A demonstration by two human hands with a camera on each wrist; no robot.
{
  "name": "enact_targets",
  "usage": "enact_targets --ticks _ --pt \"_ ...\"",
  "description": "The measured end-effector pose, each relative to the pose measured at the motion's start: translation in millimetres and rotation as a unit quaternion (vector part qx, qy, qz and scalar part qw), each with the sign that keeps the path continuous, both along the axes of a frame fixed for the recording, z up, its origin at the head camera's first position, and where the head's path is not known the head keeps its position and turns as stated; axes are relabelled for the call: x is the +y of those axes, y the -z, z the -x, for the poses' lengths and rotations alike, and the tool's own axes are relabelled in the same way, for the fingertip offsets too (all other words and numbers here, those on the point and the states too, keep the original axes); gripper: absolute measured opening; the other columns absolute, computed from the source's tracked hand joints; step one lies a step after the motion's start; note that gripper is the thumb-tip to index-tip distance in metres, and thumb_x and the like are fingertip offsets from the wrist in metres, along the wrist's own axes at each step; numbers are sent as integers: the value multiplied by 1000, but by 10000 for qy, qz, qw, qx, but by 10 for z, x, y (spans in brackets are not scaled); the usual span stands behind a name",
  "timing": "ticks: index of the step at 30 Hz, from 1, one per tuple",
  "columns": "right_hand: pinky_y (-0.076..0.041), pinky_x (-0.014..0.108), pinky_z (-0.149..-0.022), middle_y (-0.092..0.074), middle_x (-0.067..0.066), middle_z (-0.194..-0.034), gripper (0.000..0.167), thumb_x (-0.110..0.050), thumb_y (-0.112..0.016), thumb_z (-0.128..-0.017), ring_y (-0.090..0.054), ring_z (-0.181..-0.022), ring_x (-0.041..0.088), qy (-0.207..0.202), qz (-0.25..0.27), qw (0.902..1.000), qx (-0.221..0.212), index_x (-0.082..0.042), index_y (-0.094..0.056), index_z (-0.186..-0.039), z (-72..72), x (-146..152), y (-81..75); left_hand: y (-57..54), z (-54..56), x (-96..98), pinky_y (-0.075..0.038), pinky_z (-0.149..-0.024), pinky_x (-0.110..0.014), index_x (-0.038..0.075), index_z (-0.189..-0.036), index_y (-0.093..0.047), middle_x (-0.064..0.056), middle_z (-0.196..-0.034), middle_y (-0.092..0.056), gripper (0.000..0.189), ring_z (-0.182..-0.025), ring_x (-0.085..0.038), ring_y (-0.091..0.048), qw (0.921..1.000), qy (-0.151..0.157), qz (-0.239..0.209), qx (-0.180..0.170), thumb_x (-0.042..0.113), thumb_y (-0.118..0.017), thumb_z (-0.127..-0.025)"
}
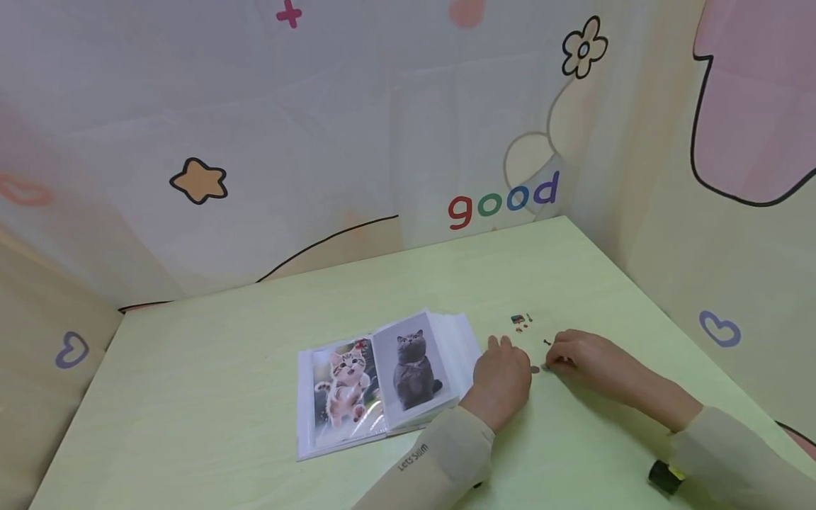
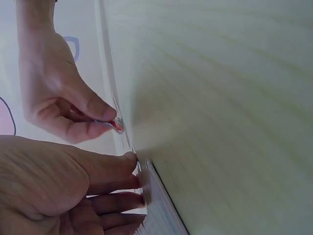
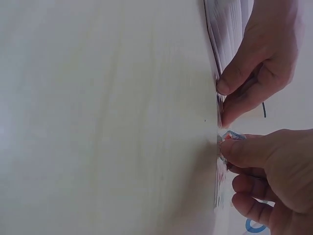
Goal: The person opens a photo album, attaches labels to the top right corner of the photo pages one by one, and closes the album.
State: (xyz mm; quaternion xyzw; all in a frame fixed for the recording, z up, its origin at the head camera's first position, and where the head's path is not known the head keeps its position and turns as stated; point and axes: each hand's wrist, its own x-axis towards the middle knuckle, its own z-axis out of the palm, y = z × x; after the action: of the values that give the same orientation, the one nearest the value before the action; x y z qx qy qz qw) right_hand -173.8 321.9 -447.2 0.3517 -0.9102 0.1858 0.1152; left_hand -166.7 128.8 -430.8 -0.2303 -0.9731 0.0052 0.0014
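My left hand point(image 1: 500, 382) rests on the table just right of an open photo album point(image 1: 306, 439), its fingertips pressing down beside the pages. In the left wrist view the fingers of that hand point(image 2: 58, 181) look fairly straight and touch the surface. My right hand point(image 1: 589, 360) is low over the table, to the right of the left one. Between its thumb and fingers it pinches a small, thin red and white piece point(image 2: 117, 125), which looks like a sticker. Several tiny coloured pictures point(image 1: 518, 320) lie ahead of the hands. The album shows two cat photos point(image 1: 414, 368).
A small black and yellow object point(image 1: 666, 477) stands beside the right sleeve, near the front. The pale green table point(image 1: 191, 382) is enclosed by printed cloth walls point(image 1: 319, 142) at the back and sides.
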Motion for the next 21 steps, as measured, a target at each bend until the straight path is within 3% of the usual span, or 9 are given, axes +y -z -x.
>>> enact_targets --ticks 7,11,16,21 --pt "-54 26 -66 -63 -13 -83 30 8 -87 -72 -57 -76 2 68 83 9993 365 -18 -76 -84 -140 47 20 8 5 1 -52 -61 -23 15 -94 -77 0 -92 -58 26 -91 -13 -50 10000 -17 -86 -24 36 -64 -102" --pt "-54 23 -65 -64 -13 -85 33 9 -88 -71 -59 -77 2 200 194 9987 436 -19 -75 -84 -237 87 -3 19 4 -5 -52 -59 -23 14 -93 -77 0 -91 -57 20 -88 -13 -50 9999 36 -79 87 30 -67 -100" --pt "-52 16 -65 -67 -11 -89 33 11 -84 -75 -60 -76 0 193 936 9954 -62 -16 -74 -91 -331 147 -57 22 10 10 -53 -61 -23 14 -94 -77 0 -92 -59 15 -90 -13 -51 9999 41 51 119 26 -68 -99" --pt "-53 15 -70 -72 -4 -91 33 15 -78 -82 -66 -79 7 193 1700 9833 -626 -14 -71 -96 -311 192 -90 15 21 42 -50 -60 -22 18 -93 -78 0 -90 -59 23 -84 -14 -50 9997 38 248 67 36 -66 -101"
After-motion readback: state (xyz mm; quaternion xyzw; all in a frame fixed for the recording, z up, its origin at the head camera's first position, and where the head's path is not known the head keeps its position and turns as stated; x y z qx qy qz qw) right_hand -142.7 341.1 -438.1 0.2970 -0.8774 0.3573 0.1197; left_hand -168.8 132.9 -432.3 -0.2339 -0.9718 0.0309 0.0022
